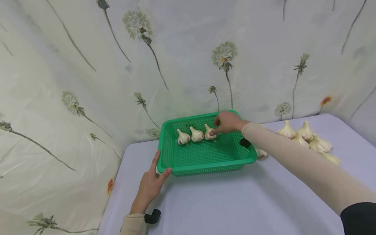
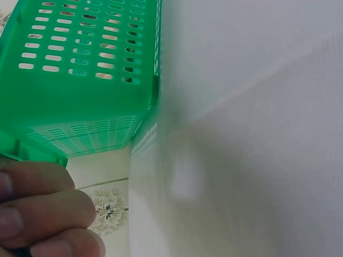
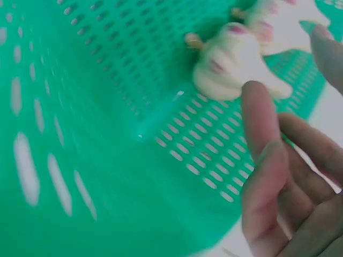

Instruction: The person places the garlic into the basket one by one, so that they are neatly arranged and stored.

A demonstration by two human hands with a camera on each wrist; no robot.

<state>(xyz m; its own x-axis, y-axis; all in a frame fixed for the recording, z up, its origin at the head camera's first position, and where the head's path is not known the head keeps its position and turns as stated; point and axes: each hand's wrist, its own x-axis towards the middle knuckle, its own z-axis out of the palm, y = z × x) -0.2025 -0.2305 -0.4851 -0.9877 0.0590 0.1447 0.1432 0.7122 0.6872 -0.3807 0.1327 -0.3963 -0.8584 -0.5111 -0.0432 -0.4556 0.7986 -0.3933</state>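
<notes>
Presently hands apart. Left hand [image 1: 149, 186] holds the green basket [image 1: 205, 169] at its near left corner, thumb and index finger either side of the corner. Right hand [image 1: 230, 122] is inside, fingers parted, thumb overlapping the rightmost garlic bulb [image 1: 207, 134]; contact unclear. Two other bulbs [image 1: 183, 137] stand to its left in the row. Loose bulbs [image 1: 305, 132] lie right of the basket on white cloth [image 1: 211, 202]. Far side: dandelion-print backdrop [image 1: 182, 65].
</notes>
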